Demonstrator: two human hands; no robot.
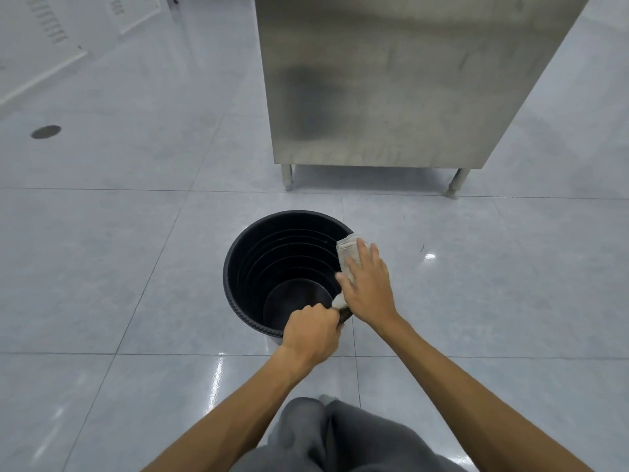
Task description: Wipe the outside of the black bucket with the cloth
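Two hands work one black bucket [245,267], which stands upright on the tiled floor [102,267] at mid-frame. The left hand [311,330] clenches the rim at the bucket's 5 o'clock. The right hand [366,284] lies flat, fingers straight, pressing the one cloth [349,248] over the rim at 3 o'clock. To wipe well, I judge: brace firmly, slide the cloth down the outer wall, then turn the bucket. One steel cabinet [391,80] stands at 12 o'clock, one floor drain [46,131] at 10.

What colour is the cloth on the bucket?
The cloth is off-white, pale beige, against the black bucket; head view.
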